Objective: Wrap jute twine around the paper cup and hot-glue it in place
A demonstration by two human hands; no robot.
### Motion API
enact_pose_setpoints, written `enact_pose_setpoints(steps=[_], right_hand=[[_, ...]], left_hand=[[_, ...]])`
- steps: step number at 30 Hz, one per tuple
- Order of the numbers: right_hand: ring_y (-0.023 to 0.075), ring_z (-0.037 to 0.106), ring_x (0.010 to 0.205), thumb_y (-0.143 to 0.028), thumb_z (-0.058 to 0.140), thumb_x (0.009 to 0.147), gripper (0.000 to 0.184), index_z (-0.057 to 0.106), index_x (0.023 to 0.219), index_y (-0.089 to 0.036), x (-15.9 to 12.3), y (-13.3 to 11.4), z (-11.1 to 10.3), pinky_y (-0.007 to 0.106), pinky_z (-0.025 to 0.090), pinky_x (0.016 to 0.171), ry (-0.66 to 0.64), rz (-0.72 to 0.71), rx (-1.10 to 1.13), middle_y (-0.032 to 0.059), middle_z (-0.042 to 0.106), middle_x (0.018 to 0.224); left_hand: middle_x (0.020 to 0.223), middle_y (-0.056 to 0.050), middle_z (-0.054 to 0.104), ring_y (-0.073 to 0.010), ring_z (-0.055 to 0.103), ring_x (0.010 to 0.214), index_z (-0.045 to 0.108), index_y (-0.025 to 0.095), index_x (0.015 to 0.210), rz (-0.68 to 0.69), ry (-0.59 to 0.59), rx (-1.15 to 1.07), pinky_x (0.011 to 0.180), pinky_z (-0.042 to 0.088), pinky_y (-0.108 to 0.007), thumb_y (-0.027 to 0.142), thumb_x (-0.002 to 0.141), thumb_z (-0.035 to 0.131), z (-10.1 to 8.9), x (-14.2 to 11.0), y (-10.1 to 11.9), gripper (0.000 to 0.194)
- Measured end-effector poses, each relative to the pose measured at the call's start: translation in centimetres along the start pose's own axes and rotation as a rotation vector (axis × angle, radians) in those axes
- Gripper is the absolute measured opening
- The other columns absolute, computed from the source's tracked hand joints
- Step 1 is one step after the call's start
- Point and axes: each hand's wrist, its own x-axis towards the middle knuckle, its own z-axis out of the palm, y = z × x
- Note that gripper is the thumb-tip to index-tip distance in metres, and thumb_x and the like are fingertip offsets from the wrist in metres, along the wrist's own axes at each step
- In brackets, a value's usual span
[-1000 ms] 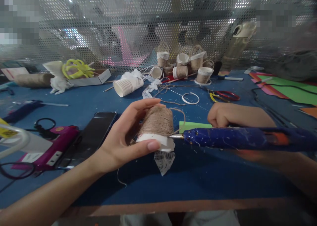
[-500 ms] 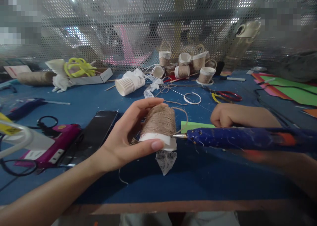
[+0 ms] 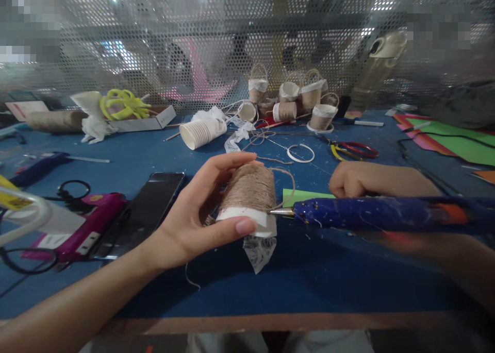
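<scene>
Basically, L hand (image 3: 193, 216) grips twined cup (image 3: 249, 188), prob. paper, R hand (image 3: 375, 180) clutching glue gun (image 3: 359, 215).

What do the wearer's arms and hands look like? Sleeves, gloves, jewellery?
Left hand: bare, no glove, no ring visible; short, plain thumbnail. Left forearm: slim, no sleeve, watch or bracelet in view. Right hand: no glove visible, partly covered. Right forearm: dim and blurred; no sleeve seen. No markings or cables made out on either arm.
</scene>
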Motion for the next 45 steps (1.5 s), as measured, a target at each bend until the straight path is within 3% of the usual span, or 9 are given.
enact_pose_setpoints(steps=[13,21,31,35,45], right_hand=[[0.0131,0.051,0.061,-0.024,0.062,0.088,0.023,0.044,0.074,-0.025,-0.89,0.63,0.01,0.031,0.037,0.052,-0.029,0.061,0.072,-0.0050,0.054,0.075],[0.0142,0.055,0.059,-0.028,0.062,0.091,0.022,0.048,0.073,-0.026,-0.40,0.48,-0.44,0.033,0.037,0.052,0.027,0.031,0.022,-0.0044,0.059,0.077],[0.0149,0.055,0.058,-0.037,0.065,0.092,0.030,0.046,0.071,-0.026,-0.32,0.63,-0.45,0.033,0.037,0.050,0.029,0.030,0.052,-0.0046,0.057,0.073],[0.0146,0.053,0.058,-0.043,0.065,0.092,0.033,0.045,0.071,-0.025,-0.41,0.62,-0.45,0.033,0.037,0.050,0.003,0.045,0.079,-0.0045,0.057,0.075],[0.0144,0.051,0.061,-0.030,0.066,0.088,0.027,0.044,0.073,-0.025,-0.87,0.81,0.08,0.032,0.036,0.052,0.005,0.048,0.062,-0.0040,0.056,0.076]], left_hand=[[0.141,-0.005,0.062,-0.0315,0.062,0.128,0.054,0.033,0.141,0.001,-0.002,0.021,0.103,0.056,-0.038,0.033,0.086,0.078,-0.03,0.06,0.13,0.060],[0.144,-0.004,0.061,-0.0303,0.063,0.127,0.055,0.036,0.139,-0.005,-0.021,-0.015,0.103,0.057,-0.037,0.031,0.082,0.082,0.29,0.07,0.40,0.063],[0.137,-0.006,0.066,-0.0310,0.064,0.126,0.058,0.031,0.136,-0.005,0.075,0.008,0.099,0.058,-0.037,0.041,0.084,0.080,0.17,0.41,0.22,0.058],[0.137,-0.002,0.066,-0.0289,0.060,0.132,0.059,0.033,0.133,-0.009,0.098,-0.027,0.107,0.053,-0.037,0.042,0.085,0.078,0.22,0.53,0.11,0.053],[0.136,-0.007,0.067,-0.0325,0.063,0.128,0.057,0.031,0.136,-0.019,0.060,-0.012,0.099,0.058,-0.039,0.041,0.085,0.078,0.39,0.32,0.01,0.056]])
